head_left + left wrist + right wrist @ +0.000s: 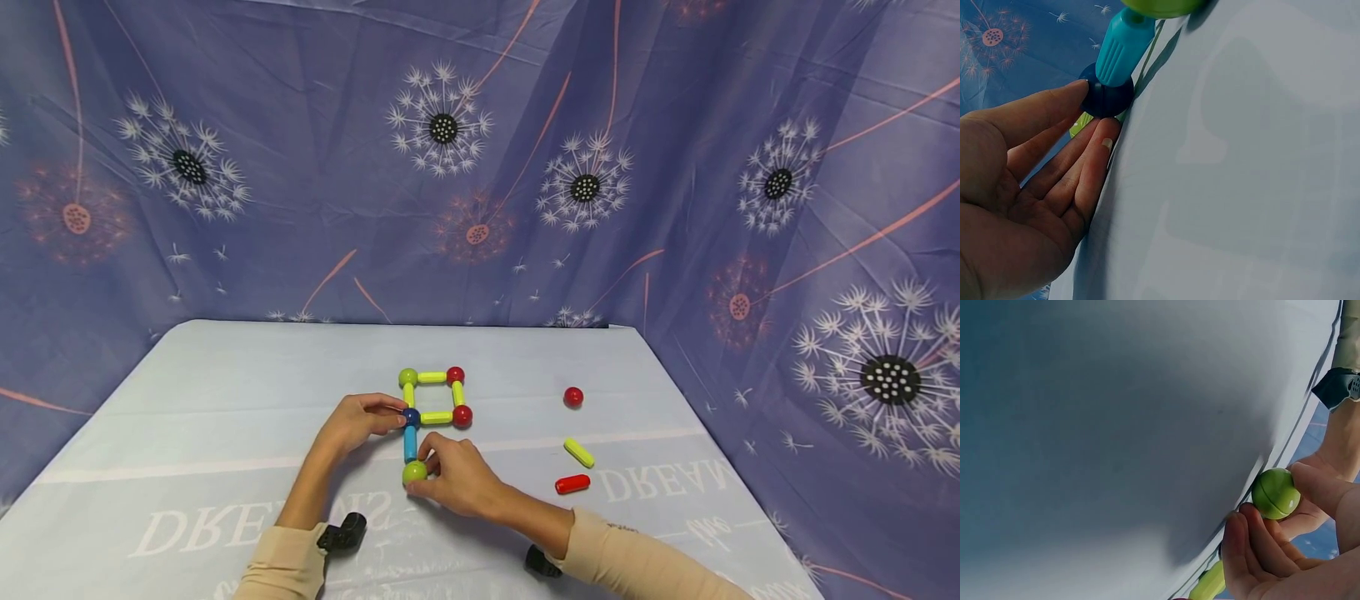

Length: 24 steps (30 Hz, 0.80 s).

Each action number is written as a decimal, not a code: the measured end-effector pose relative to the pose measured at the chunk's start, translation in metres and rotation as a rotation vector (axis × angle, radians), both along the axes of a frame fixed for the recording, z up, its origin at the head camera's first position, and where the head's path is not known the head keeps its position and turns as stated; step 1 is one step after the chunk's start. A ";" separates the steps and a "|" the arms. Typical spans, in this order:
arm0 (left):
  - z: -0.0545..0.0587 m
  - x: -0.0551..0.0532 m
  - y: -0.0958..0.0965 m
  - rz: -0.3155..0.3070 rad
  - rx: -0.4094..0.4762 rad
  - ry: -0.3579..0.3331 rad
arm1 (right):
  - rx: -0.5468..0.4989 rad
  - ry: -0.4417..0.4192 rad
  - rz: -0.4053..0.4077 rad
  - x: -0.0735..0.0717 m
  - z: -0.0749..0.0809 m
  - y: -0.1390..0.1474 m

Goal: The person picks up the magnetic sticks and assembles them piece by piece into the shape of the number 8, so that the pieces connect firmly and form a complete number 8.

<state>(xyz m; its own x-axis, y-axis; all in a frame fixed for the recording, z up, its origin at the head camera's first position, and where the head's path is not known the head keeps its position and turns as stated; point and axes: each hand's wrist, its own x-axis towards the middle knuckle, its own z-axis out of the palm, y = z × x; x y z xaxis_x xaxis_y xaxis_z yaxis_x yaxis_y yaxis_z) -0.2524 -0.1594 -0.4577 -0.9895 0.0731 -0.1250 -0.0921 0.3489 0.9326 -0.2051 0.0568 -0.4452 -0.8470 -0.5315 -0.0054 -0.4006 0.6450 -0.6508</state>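
My left hand point(358, 422) pinches a dark blue ball point(412, 417) between thumb and fingers. That ball is one corner of a flat square of yellow-green rods point(435, 417), with red balls point(462, 416) at two corners and a green ball point(408, 377) at the far left one. From the blue ball a light blue rod point(1125, 47) runs toward me. At its near end sits another green ball point(1276, 494), gripped by the thumb and fingers of my right hand point(463, 477).
On the right of the white-clothed table point(225, 400) lie a loose red ball point(573, 397), a yellow-green rod point(579, 452) and a red rod point(573, 484). A purple dandelion-print curtain point(322, 167) hangs behind and along the right side.
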 end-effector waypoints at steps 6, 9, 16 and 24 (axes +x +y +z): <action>0.000 0.000 0.000 0.001 0.000 -0.003 | -0.006 0.007 -0.007 0.000 0.000 -0.003; 0.000 0.000 0.000 -0.003 -0.001 0.001 | -0.009 0.019 -0.006 -0.001 0.000 -0.003; -0.001 -0.001 0.000 0.000 -0.006 -0.004 | -0.014 0.017 -0.005 -0.002 -0.001 -0.003; 0.001 0.001 0.000 -0.005 0.013 -0.001 | -0.010 0.003 0.008 -0.003 0.000 -0.003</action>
<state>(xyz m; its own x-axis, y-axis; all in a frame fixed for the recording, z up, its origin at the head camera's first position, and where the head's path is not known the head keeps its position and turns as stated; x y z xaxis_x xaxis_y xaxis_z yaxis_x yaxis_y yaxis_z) -0.2514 -0.1591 -0.4565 -0.9890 0.0793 -0.1252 -0.0916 0.3370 0.9370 -0.2080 0.0533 -0.4451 -0.8426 -0.5385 0.0026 -0.4080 0.6352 -0.6558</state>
